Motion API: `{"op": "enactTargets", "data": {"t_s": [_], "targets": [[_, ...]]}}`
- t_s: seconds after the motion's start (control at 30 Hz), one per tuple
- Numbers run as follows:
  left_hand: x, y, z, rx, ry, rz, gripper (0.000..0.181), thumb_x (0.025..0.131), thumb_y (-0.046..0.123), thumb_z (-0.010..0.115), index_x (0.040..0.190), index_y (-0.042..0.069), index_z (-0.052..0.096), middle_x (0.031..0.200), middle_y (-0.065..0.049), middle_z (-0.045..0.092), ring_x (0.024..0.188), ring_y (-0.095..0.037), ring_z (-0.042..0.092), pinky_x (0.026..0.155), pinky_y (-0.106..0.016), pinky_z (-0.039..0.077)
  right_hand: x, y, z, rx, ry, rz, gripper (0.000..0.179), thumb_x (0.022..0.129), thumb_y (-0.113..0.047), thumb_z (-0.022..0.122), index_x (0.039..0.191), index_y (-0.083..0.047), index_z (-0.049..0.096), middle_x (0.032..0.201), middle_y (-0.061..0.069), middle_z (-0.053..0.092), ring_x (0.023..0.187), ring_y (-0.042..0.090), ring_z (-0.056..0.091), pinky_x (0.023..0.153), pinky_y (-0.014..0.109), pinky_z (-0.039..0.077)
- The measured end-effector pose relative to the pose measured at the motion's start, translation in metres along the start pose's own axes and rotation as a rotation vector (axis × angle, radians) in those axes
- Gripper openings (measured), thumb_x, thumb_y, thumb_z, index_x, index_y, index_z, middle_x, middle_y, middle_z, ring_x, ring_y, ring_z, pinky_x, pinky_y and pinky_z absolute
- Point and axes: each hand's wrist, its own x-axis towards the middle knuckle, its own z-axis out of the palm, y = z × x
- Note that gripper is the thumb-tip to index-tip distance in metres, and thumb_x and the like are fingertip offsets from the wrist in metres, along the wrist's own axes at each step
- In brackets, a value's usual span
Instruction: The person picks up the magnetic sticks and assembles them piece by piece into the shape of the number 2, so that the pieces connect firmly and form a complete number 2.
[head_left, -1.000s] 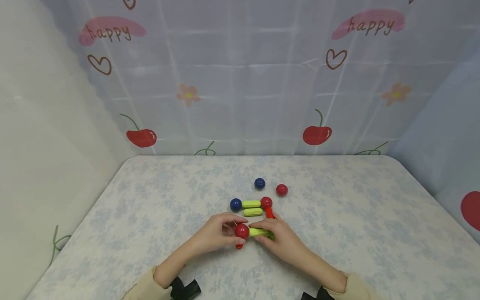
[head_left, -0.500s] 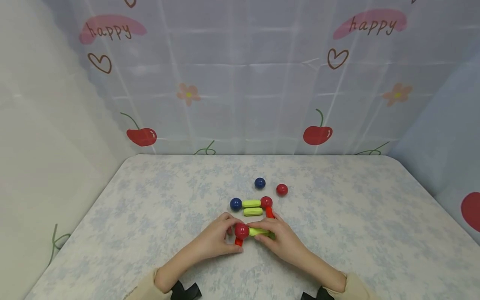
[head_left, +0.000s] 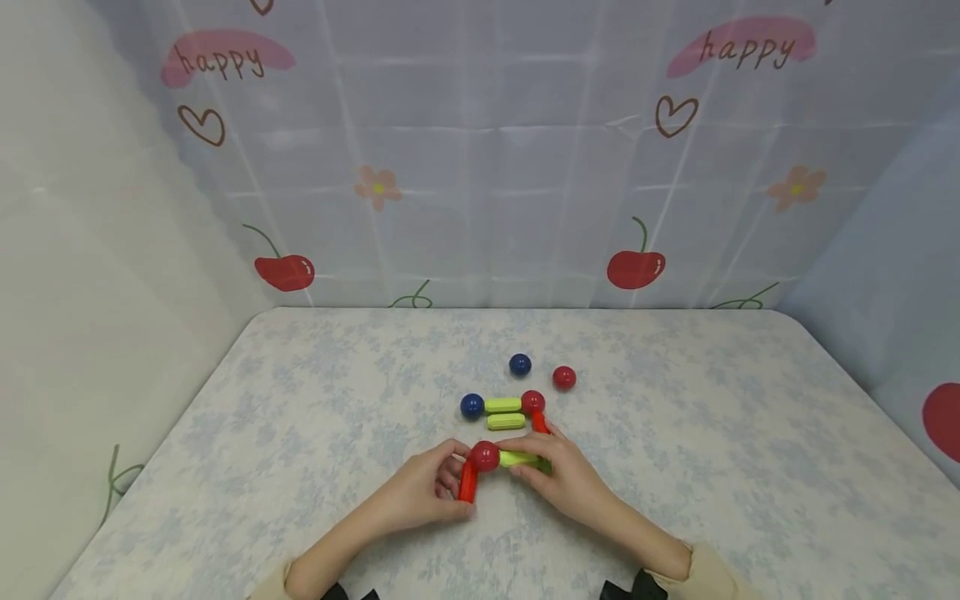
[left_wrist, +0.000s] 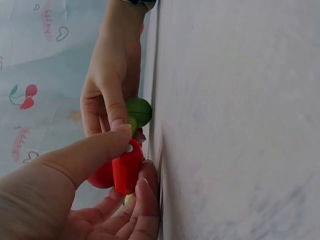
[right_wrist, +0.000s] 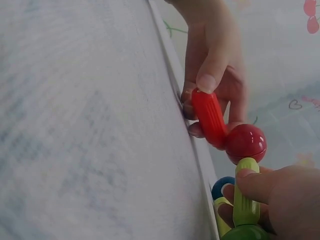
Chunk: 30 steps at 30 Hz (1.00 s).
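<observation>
At the table [head_left: 315,400], your left hand [head_left: 422,490] pinches a red stick [head_left: 467,483], your right hand [head_left: 562,471] a yellow stick [right_wrist: 245,211]; between your hands, both sticks touch one red ball [head_left: 484,456].

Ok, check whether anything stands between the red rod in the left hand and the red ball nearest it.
Nothing visible does. One end of the red rod, held by the left hand, appears to touch the red ball; the right hand pinches the lime rod on its other side.

Pale creased backdrop [head_left: 495,208], printed cherries [head_left: 636,271], orange flowers [head_left: 797,184], blue-patterned white tabletop [head_left: 675,400]
</observation>
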Motion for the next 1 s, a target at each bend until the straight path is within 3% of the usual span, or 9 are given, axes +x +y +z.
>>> {"op": "enactTargets", "data": {"t_s": [0.1,0.23,0.37,0.47,0.63,0.77,1.0], "targets": [[-0.005,0.001,0.001,-0.147,-0.029,-0.048,0.050,0.075,0.005,0.077,0.118,0.004,0.050,0.091,-0.005,0.060,0.076,-0.018,0.059,0.065,-0.025,0.050,0.000,0.000,0.000,0.011,0.004,0.003,0.035,0.079,-0.005,0.073,0.113,-0.013,0.068,0.109,-0.009,0.065,0.103,0.012,0.058,0.103,0.061,0.016],[-0.009,0.001,0.005,-0.414,-0.081,-0.115,0.049,0.079,-0.001,0.071,0.121,0.000,0.046,0.097,-0.012,0.063,0.083,-0.026,0.064,0.072,-0.030,0.052,0.000,0.000,0.001,0.016,0.013,0.008,0.034,0.080,-0.006,0.073,0.113,-0.013,0.068,0.109,-0.008,0.065,0.104,0.013,0.058,0.103,0.061,0.015],[-0.010,0.002,0.010,-0.625,-0.092,-0.202,0.043,0.085,0.000,0.066,0.122,-0.001,0.044,0.100,-0.016,0.064,0.085,-0.029,0.066,0.074,-0.035,0.054,0.000,0.001,0.001,0.022,0.022,0.003,0.034,0.080,-0.006,0.073,0.113,-0.013,0.068,0.109,-0.008,0.065,0.105,0.014,0.058,0.103,0.061,0.015],[-0.010,0.003,0.014,-0.673,-0.080,-0.252,0.040,0.088,0.005,0.064,0.123,0.000,0.045,0.100,-0.016,0.065,0.084,-0.028,0.066,0.071,-0.033,0.054,0.000,0.001,0.001,0.022,0.025,-0.005,0.034,0.080,-0.006,0.073,0.113,-0.013,0.068,0.109,-0.008,0.065,0.106,0.015,0.057,0.103,0.061,0.014],[-0.011,0.006,0.019,-0.708,-0.081,-0.288,0.058,0.090,0.010,0.063,0.139,0.000,0.033,0.101,-0.017,0.065,0.086,-0.030,0.066,0.071,-0.032,0.054,0.000,0.001,0.001,0.016,0.026,-0.014,0.034,0.081,-0.007,0.072,0.114,-0.014,0.067,0.110,-0.007,0.065,0.107,0.015,0.057,0.103,0.061,0.015],[-0.010,0.007,0.021,-0.745,-0.081,-0.289,0.067,0.091,0.009,0.062,0.144,0.000,0.023,0.102,-0.017,0.065,0.089,-0.032,0.065,0.074,-0.036,0.054,0.000,0.001,0.000,0.017,0.021,-0.009,0.034,0.081,-0.007,0.072,0.114,-0.014,0.067,0.111,-0.007,0.065,0.107,0.016,0.057,0.104,0.060,0.014],[-0.007,0.006,0.021,-0.772,-0.074,-0.260,0.067,0.091,0.008,0.061,0.145,0.002,0.022,0.103,-0.017,0.064,0.091,-0.032,0.065,0.075,-0.037,0.053,0.000,-0.001,-0.001,0.013,0.003,0.011,0.034,0.081,-0.007,0.072,0.113,-0.014,0.068,0.110,-0.008,0.065,0.106,0.014,0.057,0.104,0.059,0.014]]}}
